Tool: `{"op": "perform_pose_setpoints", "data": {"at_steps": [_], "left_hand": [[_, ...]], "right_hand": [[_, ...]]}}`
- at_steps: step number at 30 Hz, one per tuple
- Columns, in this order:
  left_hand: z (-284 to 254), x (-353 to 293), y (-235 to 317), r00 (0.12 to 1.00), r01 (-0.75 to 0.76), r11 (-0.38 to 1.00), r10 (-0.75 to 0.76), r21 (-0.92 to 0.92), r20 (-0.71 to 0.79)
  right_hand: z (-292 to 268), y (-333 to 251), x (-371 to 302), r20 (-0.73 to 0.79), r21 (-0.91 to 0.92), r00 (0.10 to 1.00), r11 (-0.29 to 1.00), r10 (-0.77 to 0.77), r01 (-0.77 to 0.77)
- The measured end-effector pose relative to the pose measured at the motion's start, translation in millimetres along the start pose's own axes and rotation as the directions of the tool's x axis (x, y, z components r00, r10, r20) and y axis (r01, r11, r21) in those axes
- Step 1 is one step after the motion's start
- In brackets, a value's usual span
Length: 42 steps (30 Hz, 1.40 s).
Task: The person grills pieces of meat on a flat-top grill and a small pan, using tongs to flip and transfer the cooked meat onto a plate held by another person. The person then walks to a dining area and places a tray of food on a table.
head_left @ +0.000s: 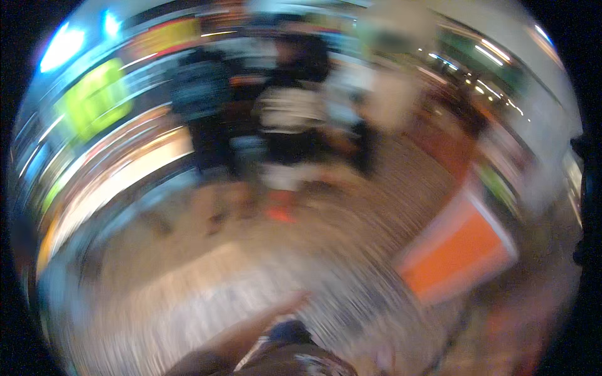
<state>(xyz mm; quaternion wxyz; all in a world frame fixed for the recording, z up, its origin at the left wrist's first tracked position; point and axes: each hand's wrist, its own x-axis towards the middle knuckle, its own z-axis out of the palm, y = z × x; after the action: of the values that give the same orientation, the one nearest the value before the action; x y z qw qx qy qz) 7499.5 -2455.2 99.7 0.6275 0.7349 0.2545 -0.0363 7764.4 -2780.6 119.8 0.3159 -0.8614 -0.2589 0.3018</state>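
Note:
My left forearm reaches in from the lower edge, and my left hand (295, 303) is at its end, in front of my body and above the floor (207, 282). Motion smears its fingers, so their pose and anything they might hold cannot be made out. My right hand does not show clearly; a small pale smear by the lower edge is too blurred to identify. Nothing is seen touching my left hand.
Ahead stand a person in dark clothes (204, 100) and a person in a light and dark top (291, 109). Lit shelves or a counter (135, 169) curve along the left. An orange panel with a pale border (458, 250) stands at right.

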Motion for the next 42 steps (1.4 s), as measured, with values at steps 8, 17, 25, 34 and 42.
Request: {"op": "perform_pose_setpoints", "data": {"at_steps": [8,17,25,34,42], "left_hand": [[94,92,-53,0.850,0.428,0.817,-0.509,0.386,0.136],[163,277,18,0.710,0.377,0.723,-0.627,0.580,0.321],[351,423,103,0.683,-0.464,0.669,-0.149,0.581,0.716],[576,338,143,0.578,-0.642,0.450,-0.248,0.621,0.778],[671,349,196,0.567,-0.501,0.544,-0.380,0.673,0.731]], "right_hand": [[-50,229,-85,-0.191,-0.145,0.961,0.963,0.198,-0.227],[-15,357,-282,-0.109,-0.161,0.795,0.778,0.597,-0.607],[-11,367,-282,-0.207,0.478,0.605,0.619,0.769,-0.623],[-105,465,-296,0.000,0.632,0.571,0.442,0.821,-0.636],[-316,539,-208,-0.455,0.533,0.556,0.713,0.696,-0.457]]}}
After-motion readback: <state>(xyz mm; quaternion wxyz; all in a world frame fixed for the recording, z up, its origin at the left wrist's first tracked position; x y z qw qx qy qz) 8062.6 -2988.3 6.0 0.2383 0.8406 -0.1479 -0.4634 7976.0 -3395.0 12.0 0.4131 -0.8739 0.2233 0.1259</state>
